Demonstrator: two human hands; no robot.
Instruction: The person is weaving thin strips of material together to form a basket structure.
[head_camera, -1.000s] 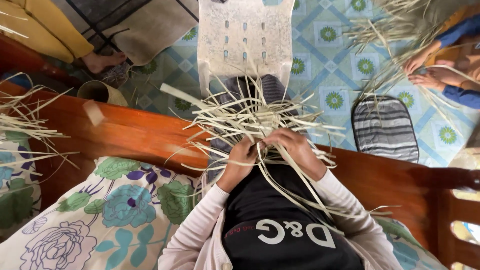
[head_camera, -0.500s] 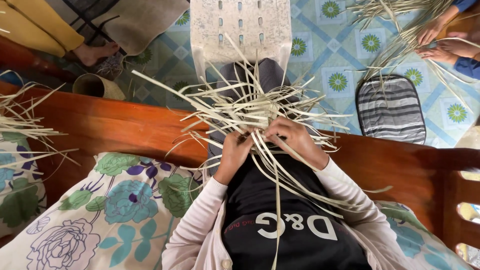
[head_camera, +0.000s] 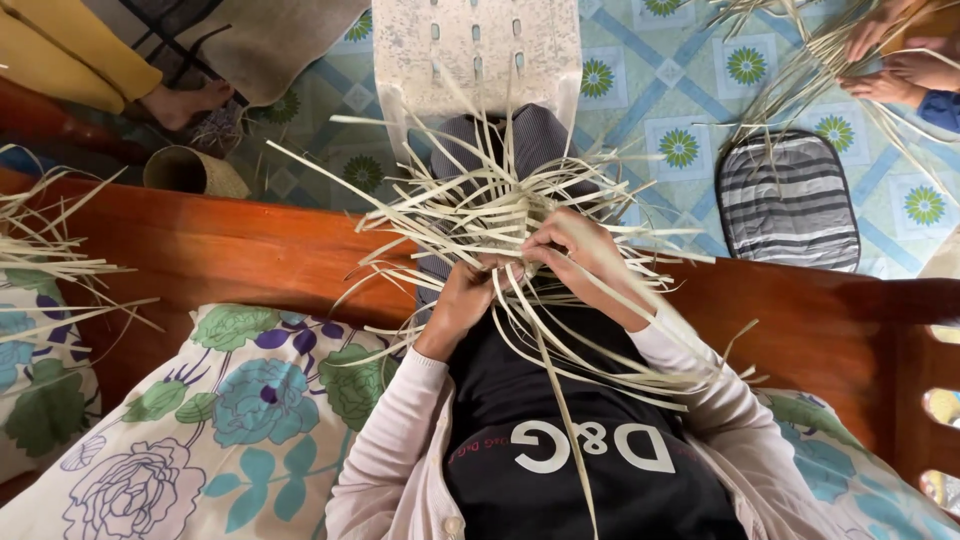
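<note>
Left hand (head_camera: 462, 300) and right hand (head_camera: 572, 250) both pinch pale palm-leaf strips (head_camera: 500, 210), fingers closed tight, over the lap.

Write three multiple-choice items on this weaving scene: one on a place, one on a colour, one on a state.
1. Where does the striped cushion lie?
A. on the tiled floor
B. on the flowered pillow
C. on the person's lap

2. What colour are the strips being worked?
A. dark green
B. pale straw
C. bright red

3. What is the left hand doing?
A. resting flat on the wooden rail
B. hanging free with nothing in it
C. gripping strips beside the right hand

Key: 1 A, the cushion sits on the blue patterned tiles; 2 B, the strips are light cream-yellow; 3 C, both hands close on the bundle at its middle.
</note>
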